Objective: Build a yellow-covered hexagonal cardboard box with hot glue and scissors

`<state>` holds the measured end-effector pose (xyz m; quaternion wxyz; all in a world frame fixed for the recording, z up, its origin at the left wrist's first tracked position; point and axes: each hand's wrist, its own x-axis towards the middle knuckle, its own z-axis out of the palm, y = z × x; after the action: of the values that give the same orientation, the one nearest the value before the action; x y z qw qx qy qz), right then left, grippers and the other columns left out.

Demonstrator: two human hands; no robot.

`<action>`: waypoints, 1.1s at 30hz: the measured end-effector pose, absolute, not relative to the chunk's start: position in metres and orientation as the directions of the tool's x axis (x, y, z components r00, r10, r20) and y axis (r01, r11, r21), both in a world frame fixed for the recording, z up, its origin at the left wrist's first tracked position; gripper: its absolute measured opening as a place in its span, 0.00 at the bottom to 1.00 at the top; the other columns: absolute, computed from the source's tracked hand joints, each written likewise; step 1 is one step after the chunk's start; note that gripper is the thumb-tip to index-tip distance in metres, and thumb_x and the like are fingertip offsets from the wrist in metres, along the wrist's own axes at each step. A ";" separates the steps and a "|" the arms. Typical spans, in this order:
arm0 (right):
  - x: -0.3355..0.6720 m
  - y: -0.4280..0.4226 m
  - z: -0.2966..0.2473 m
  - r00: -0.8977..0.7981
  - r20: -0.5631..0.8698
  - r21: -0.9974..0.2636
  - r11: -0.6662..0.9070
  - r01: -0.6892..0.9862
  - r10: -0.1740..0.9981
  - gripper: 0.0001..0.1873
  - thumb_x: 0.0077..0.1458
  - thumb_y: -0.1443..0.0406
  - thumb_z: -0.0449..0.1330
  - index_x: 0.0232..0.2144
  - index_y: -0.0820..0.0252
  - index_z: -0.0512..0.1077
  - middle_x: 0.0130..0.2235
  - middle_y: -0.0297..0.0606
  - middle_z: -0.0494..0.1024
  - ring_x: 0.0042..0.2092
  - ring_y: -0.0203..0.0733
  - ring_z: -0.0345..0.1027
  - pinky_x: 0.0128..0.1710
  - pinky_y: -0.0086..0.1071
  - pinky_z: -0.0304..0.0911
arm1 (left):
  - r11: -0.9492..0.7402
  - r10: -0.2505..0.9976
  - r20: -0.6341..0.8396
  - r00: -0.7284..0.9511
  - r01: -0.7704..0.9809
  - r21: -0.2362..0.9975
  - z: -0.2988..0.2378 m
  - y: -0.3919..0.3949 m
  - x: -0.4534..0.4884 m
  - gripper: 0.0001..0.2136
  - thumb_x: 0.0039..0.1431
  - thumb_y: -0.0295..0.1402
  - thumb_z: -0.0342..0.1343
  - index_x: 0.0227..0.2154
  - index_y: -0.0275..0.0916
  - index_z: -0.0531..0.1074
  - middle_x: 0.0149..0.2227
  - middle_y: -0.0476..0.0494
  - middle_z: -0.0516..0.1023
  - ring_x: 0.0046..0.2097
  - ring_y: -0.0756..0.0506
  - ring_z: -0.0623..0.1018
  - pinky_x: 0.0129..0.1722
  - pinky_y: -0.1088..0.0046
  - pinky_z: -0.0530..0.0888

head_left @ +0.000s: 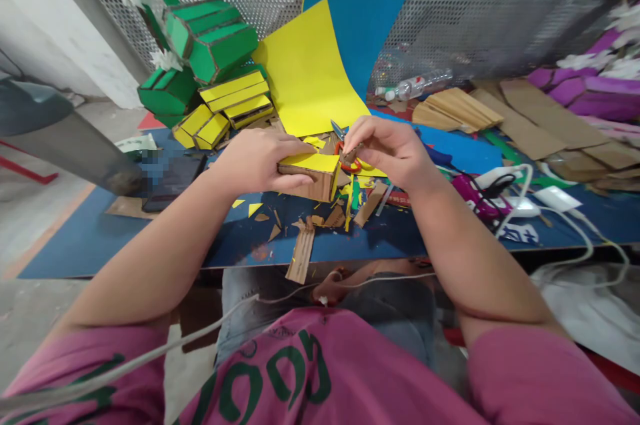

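Gripping one yellow-topped box at mid tabletop: left hand. Right hand: fingers pinching one brown scrap. Between: one scissors. Far: one blue sheet, one bottle.

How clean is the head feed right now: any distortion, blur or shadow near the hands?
Head view: wide-angle stretch at the edges, the grey tumbler looking slanted and drawn out; head view: a pixelated patch beside the dark flat device; head view: left hand and yellow-topped cardboard piece readable, small scrap in the right hand softer, shadow darkening the blue tabletop.
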<state>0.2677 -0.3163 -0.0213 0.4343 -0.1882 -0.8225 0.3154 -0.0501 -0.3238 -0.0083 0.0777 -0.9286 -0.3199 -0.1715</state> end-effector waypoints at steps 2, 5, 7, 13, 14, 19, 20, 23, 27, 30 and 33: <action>0.268 -0.314 -0.024 -0.561 0.585 -0.708 0.706 -0.003 0.585 0.18 0.69 0.44 0.69 0.42 0.49 0.80 0.44 0.41 0.81 0.45 0.49 0.76 0.46 0.45 0.75 | -0.781 0.571 0.368 0.734 0.623 -0.029 -0.008 -0.324 -0.050 0.38 0.72 0.70 0.50 0.64 0.44 0.83 0.56 0.35 0.89 0.52 0.34 0.89 0.45 0.62 0.80; 0.268 -0.310 -0.027 -0.580 0.563 -0.745 0.665 -0.047 0.589 0.20 0.67 0.43 0.70 0.40 0.50 0.79 0.43 0.41 0.82 0.42 0.47 0.76 0.42 0.42 0.75 | -0.783 0.566 0.373 0.735 0.621 -0.035 -0.009 -0.324 -0.050 0.38 0.72 0.70 0.50 0.63 0.45 0.83 0.56 0.35 0.90 0.52 0.34 0.89 0.44 0.62 0.80; 0.267 -0.310 -0.028 -0.568 0.543 -0.767 0.641 -0.033 0.619 0.19 0.67 0.44 0.70 0.41 0.52 0.79 0.43 0.40 0.83 0.41 0.45 0.76 0.40 0.41 0.75 | -0.783 0.564 0.376 0.736 0.621 -0.041 -0.009 -0.324 -0.051 0.37 0.72 0.70 0.50 0.63 0.46 0.83 0.55 0.36 0.90 0.52 0.35 0.89 0.44 0.63 0.80; 0.265 -0.315 -0.025 -0.507 0.527 -0.721 0.675 0.157 0.682 0.09 0.68 0.56 0.70 0.44 0.54 0.84 0.41 0.38 0.84 0.42 0.43 0.77 0.42 0.38 0.74 | -0.779 0.568 0.374 0.733 0.626 -0.044 -0.009 -0.325 -0.050 0.37 0.72 0.70 0.50 0.63 0.46 0.83 0.55 0.36 0.90 0.53 0.34 0.89 0.44 0.61 0.79; 0.265 -0.316 -0.025 -0.515 0.536 -0.703 0.692 0.168 0.669 0.09 0.68 0.57 0.70 0.45 0.54 0.85 0.42 0.38 0.84 0.43 0.44 0.77 0.42 0.38 0.74 | -0.780 0.568 0.373 0.734 0.625 -0.043 -0.009 -0.325 -0.050 0.37 0.72 0.70 0.50 0.63 0.46 0.83 0.55 0.35 0.90 0.53 0.34 0.89 0.44 0.61 0.79; 0.267 -0.316 -0.020 -0.569 0.570 -0.628 0.761 0.163 0.593 0.08 0.69 0.61 0.68 0.46 0.52 0.87 0.40 0.37 0.84 0.41 0.43 0.76 0.40 0.37 0.71 | -0.788 0.557 0.377 0.740 0.614 -0.042 -0.009 -0.325 -0.049 0.37 0.72 0.70 0.51 0.63 0.46 0.83 0.54 0.35 0.90 0.52 0.33 0.89 0.43 0.61 0.79; 0.267 -0.316 -0.019 -0.581 0.573 -0.619 0.770 0.156 0.578 0.08 0.69 0.60 0.68 0.45 0.51 0.88 0.39 0.37 0.85 0.41 0.43 0.76 0.41 0.38 0.71 | -0.789 0.554 0.377 0.742 0.612 -0.045 -0.010 -0.325 -0.048 0.37 0.72 0.70 0.52 0.63 0.46 0.83 0.54 0.35 0.90 0.52 0.33 0.89 0.44 0.60 0.79; 0.269 -0.317 -0.017 -0.608 0.564 -0.632 0.766 0.119 0.560 0.08 0.69 0.59 0.68 0.44 0.51 0.88 0.39 0.36 0.85 0.39 0.43 0.75 0.41 0.38 0.70 | -0.794 0.544 0.377 0.749 0.605 -0.056 -0.010 -0.325 -0.048 0.37 0.72 0.69 0.52 0.63 0.46 0.83 0.54 0.35 0.90 0.52 0.33 0.89 0.44 0.60 0.79; 0.272 -0.315 -0.016 -0.659 0.536 -0.652 0.755 0.076 0.529 0.07 0.69 0.59 0.69 0.42 0.52 0.87 0.38 0.37 0.85 0.38 0.42 0.75 0.40 0.37 0.70 | -0.790 0.550 0.383 0.742 0.611 -0.052 -0.010 -0.324 -0.050 0.36 0.72 0.69 0.51 0.63 0.46 0.83 0.54 0.35 0.90 0.52 0.34 0.89 0.44 0.61 0.79; 0.275 -0.314 -0.018 -0.651 0.520 -0.708 0.705 0.033 0.553 0.08 0.69 0.58 0.70 0.42 0.54 0.86 0.38 0.38 0.85 0.39 0.42 0.77 0.41 0.37 0.72 | -0.787 0.550 0.392 0.738 0.614 -0.052 -0.011 -0.323 -0.052 0.37 0.72 0.70 0.51 0.63 0.46 0.83 0.53 0.36 0.90 0.51 0.35 0.88 0.43 0.63 0.78; 0.275 -0.313 -0.022 -0.600 0.515 -0.768 0.640 -0.005 0.613 0.08 0.68 0.58 0.70 0.43 0.56 0.86 0.40 0.38 0.85 0.40 0.41 0.78 0.41 0.35 0.73 | -0.789 0.545 0.401 0.736 0.612 -0.051 -0.012 -0.322 -0.053 0.37 0.72 0.70 0.52 0.64 0.46 0.83 0.52 0.36 0.90 0.51 0.35 0.88 0.43 0.64 0.78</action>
<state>0.2754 -0.3134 -0.0217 0.4061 -0.1878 -0.8094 0.3803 -0.0532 -0.3220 -0.0119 0.0899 -0.9273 -0.3121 -0.1859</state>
